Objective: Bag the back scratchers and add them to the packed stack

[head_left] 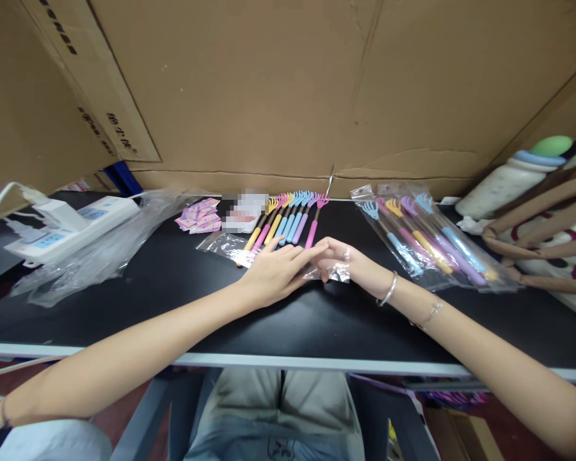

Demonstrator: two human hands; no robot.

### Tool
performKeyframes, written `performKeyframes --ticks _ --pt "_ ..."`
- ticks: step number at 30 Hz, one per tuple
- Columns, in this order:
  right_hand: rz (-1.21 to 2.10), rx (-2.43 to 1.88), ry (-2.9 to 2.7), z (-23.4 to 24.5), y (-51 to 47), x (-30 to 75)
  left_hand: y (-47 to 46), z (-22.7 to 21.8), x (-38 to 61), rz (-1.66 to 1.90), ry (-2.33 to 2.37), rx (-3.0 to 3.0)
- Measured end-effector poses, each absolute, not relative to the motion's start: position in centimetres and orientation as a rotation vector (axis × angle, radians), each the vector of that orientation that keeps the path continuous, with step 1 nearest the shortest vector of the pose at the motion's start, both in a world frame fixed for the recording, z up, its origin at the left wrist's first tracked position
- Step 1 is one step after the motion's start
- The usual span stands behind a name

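Note:
My left hand [276, 272] and my right hand [331, 251] meet over the middle of the black table [288, 330]. Between them is a small clear plastic bag [340, 271], pinched in the fingers of both. Parts of the fingertips are hidden behind the film and each other. Just beyond my hands lies a row of several back scratchers [295, 218] with claw-shaped heads and pink, yellow, blue and purple handles. More clear plastic bags [223, 246] lie flat at the row's left end, partly under it.
Bagged back scratchers [427, 240] lie at the right, beside a white bottle [504, 182] and a bag with brown handles [547, 224]. Pink cards [199, 216] lie left of the row. Farther left are loose plastic film [105, 246] and a power strip [100, 214]. Cardboard [288, 96] walls the back.

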State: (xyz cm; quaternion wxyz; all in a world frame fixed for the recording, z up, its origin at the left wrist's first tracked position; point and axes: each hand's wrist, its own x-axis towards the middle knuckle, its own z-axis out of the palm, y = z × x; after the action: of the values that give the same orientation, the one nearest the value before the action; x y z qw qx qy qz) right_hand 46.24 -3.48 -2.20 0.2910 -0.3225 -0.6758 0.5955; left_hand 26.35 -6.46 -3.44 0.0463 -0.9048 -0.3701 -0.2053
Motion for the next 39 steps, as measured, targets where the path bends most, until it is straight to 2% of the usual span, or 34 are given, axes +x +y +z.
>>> performKeyframes --ticks 25,39 --pt "1.267 -0.912 -2.034 -2.71 -3.03 46.20 -6.86 -2.78 26.34 -0.768 -1.227 -2.643" --pt "1.319 -0.995 -1.953 -2.14 -3.43 45.89 -6.86 -2.97 26.21 -0.742 -1.124 -2.598"
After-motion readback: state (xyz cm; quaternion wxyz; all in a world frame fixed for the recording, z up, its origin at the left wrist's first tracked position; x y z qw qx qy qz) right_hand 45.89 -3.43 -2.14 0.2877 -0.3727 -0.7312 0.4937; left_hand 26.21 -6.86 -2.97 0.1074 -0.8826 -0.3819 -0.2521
